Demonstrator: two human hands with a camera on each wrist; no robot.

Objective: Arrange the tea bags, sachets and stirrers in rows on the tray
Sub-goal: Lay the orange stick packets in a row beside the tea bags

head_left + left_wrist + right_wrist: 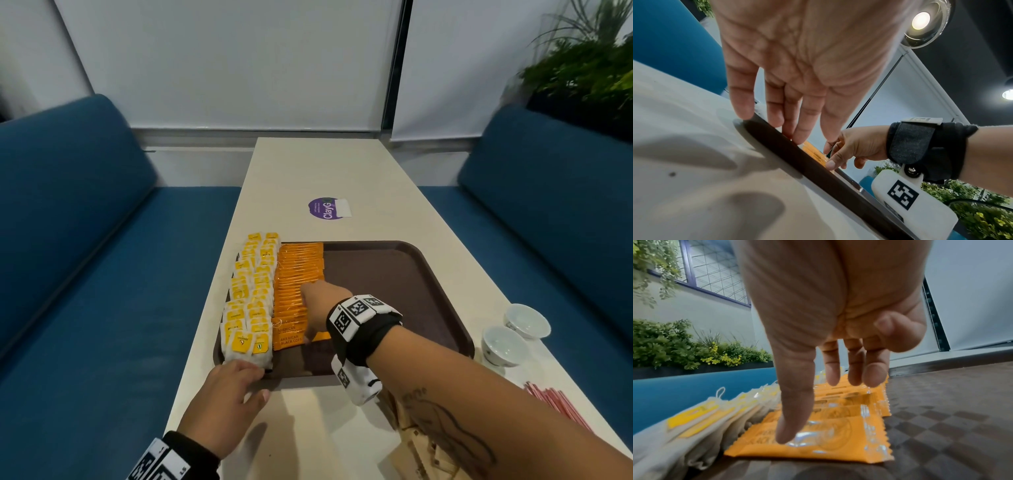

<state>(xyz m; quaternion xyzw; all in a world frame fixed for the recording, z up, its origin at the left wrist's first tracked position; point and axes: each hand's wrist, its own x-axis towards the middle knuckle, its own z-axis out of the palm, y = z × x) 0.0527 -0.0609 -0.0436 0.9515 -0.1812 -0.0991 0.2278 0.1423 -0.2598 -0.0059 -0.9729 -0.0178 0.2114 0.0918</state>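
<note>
Premises: a café or office break lounge with booth seating. Evidence: two blue upholstered benches (85, 240) face each other across a long pale table (342, 171), which bears a round purple branded sticker (323, 209). White roller blinds (222, 61) cover the windows. A planter (582, 68) stands behind the right-hand bench. Round ceiling lights (920, 20) overhead.

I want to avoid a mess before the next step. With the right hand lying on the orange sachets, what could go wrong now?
The right hand lies flat on the orange sachets; a sideways slip could skew that row or nudge the tea bags next to it. The tea bags overhang the tray edge and might spill. The left hand only touches the tray corner, so the tray could slide.
</note>
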